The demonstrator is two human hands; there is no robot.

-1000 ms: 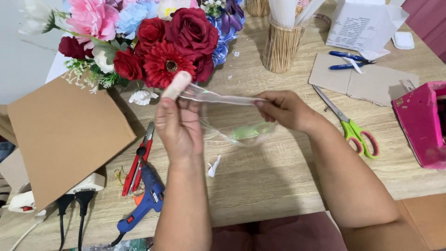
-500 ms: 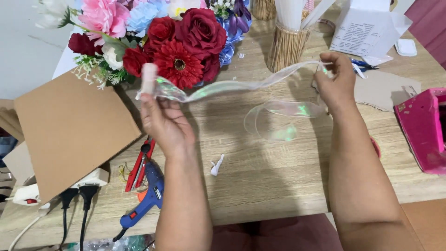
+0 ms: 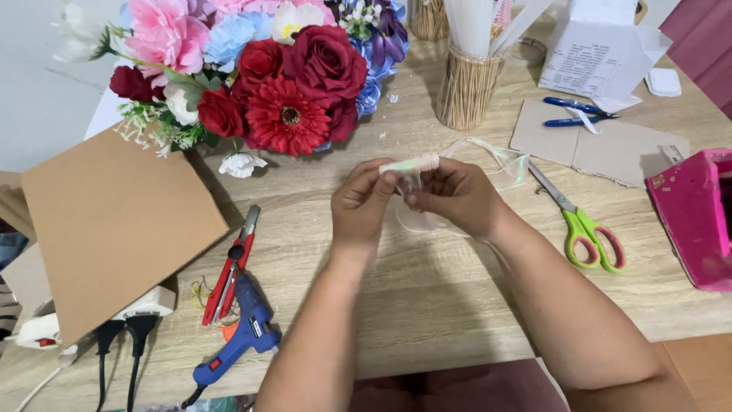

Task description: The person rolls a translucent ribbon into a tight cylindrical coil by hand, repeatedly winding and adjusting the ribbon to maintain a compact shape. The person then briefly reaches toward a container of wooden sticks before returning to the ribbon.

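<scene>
Above the wooden table (image 3: 457, 305) my left hand (image 3: 367, 204) and my right hand (image 3: 454, 195) meet, fingertips together. Both pinch a small roll of clear iridescent ribbon (image 3: 412, 164) at its top. A loose transparent strip of that ribbon (image 3: 499, 156) trails off to the right behind my right hand, and a loop of it hangs below the fingers. The bunch of artificial flowers (image 3: 267, 84) lies just beyond my left hand.
Green-handled scissors (image 3: 583, 221) lie right of my right hand. A blue glue gun (image 3: 240, 336) and a red cutter (image 3: 232, 263) sit at the lower left beside a brown cardboard sheet (image 3: 114, 221). A straw-wrapped holder (image 3: 465, 88), two blue pens (image 3: 576, 111) and a pink box (image 3: 698, 217) stand farther off.
My hands were stretched apart, pulling the clear ribbon out long. Now they have come together in the middle and the ribbon is gathered into a small roll between the fingertips.
</scene>
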